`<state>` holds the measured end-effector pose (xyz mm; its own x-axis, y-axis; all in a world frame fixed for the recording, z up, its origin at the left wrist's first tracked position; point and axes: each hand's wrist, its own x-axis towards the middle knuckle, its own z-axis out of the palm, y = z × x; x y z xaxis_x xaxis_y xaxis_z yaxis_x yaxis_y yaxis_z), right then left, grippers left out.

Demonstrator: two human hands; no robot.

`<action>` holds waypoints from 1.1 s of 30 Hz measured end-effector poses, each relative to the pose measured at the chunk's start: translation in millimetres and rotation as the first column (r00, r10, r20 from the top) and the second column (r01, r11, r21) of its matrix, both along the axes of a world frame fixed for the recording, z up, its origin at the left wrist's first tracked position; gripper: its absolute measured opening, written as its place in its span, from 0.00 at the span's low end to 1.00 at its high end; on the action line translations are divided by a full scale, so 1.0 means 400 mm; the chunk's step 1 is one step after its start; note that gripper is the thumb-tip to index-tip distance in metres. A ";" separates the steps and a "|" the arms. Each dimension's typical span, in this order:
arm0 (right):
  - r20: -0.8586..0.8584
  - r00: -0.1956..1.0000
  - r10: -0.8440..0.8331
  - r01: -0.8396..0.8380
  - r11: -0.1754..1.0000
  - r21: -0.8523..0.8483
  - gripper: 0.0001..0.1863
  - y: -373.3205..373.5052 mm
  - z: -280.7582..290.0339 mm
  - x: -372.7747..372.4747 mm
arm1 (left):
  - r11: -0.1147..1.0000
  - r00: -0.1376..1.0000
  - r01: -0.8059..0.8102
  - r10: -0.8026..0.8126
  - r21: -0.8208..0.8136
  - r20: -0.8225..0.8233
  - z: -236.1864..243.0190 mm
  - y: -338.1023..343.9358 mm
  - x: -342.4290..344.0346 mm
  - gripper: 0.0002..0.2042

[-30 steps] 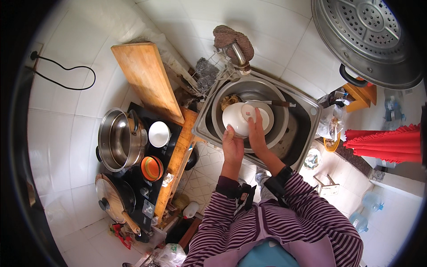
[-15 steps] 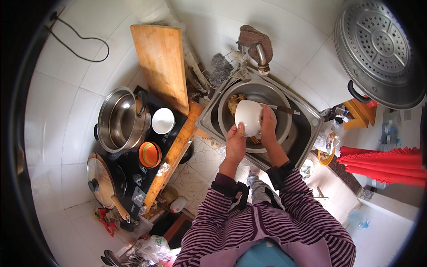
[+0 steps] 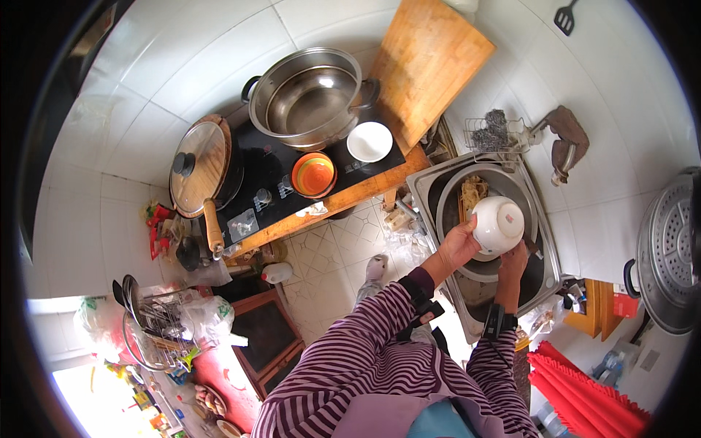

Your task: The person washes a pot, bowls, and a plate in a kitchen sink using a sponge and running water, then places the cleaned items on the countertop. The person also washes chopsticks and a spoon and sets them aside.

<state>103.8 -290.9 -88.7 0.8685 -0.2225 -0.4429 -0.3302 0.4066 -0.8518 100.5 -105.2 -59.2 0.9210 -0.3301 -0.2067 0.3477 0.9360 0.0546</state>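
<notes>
Both my hands hold a white bowl (image 3: 499,225) over a metal basin (image 3: 517,187). It is tipped so that its base faces up toward me. My left hand (image 3: 460,242) is closed on the bowl's left side, and my right hand (image 3: 513,264) grips its lower right edge. Inside the basin, partly hidden by the bowl, lies a crumpled yellowish-brown thing (image 3: 475,190) that I cannot make out. The basin stands in a steel sink (image 3: 426,197).
Left of the sink, a black cooktop (image 3: 252,164) carries a large steel pot (image 3: 310,109), a lidded pan (image 3: 201,168), orange bowls (image 3: 314,175) and a white bowl (image 3: 369,141). A cutting board (image 3: 434,66) leans on the wall. A cloth-wrapped faucet (image 3: 567,150) stands behind the sink.
The view has swung left, so the cooktop sits more central and the sink farther right. The bowl has been turned so its base shows more. Both hands still hold it.
</notes>
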 end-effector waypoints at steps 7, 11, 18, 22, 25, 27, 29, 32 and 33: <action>-0.134 0.988 -0.072 0.033 0.961 -0.274 0.26 0.027 -0.013 0.010 | 0.295 0.910 -0.277 -0.225 0.914 0.348 0.138 0.187 -0.050 0.07; -0.131 0.989 0.072 -0.104 0.961 -0.255 0.26 0.123 -0.004 0.017 | -0.374 0.731 -0.681 -0.394 0.629 0.557 0.195 0.317 -0.086 0.03; -0.094 0.851 0.517 -0.526 0.840 -0.133 0.26 0.450 0.069 0.009 | -0.736 0.809 -0.563 -0.396 0.377 0.436 0.207 0.576 -0.202 0.05; -0.077 0.686 0.724 -0.728 0.680 -0.089 0.29 0.670 0.097 0.025 | -0.825 0.886 -0.429 -0.306 0.368 0.348 0.211 0.671 -0.261 0.06; -0.143 0.595 0.791 -0.804 0.586 -0.105 0.35 0.821 0.103 0.048 | -0.851 0.899 -0.374 -0.233 0.370 0.371 0.212 0.715 -0.289 0.05; -0.209 0.548 0.810 -0.835 0.545 -0.077 0.36 0.903 0.104 0.058 | -0.856 0.903 -0.368 -0.235 0.364 0.360 0.211 0.743 -0.306 0.05; -0.292 0.505 0.812 -0.852 0.523 -0.021 0.35 0.964 0.103 0.070 | -0.863 0.898 -0.367 -0.233 0.347 0.373 0.208 0.765 -0.320 0.05; -0.224 0.440 0.870 -0.893 0.449 -0.011 0.39 1.014 0.090 0.073 | -0.872 0.903 -0.362 -0.241 0.330 0.355 0.204 0.791 -0.339 0.05; -0.180 0.439 0.880 -0.895 0.445 -0.005 0.42 1.022 0.081 0.075 | -0.868 0.902 -0.364 -0.239 0.337 0.359 0.203 0.796 -0.344 0.05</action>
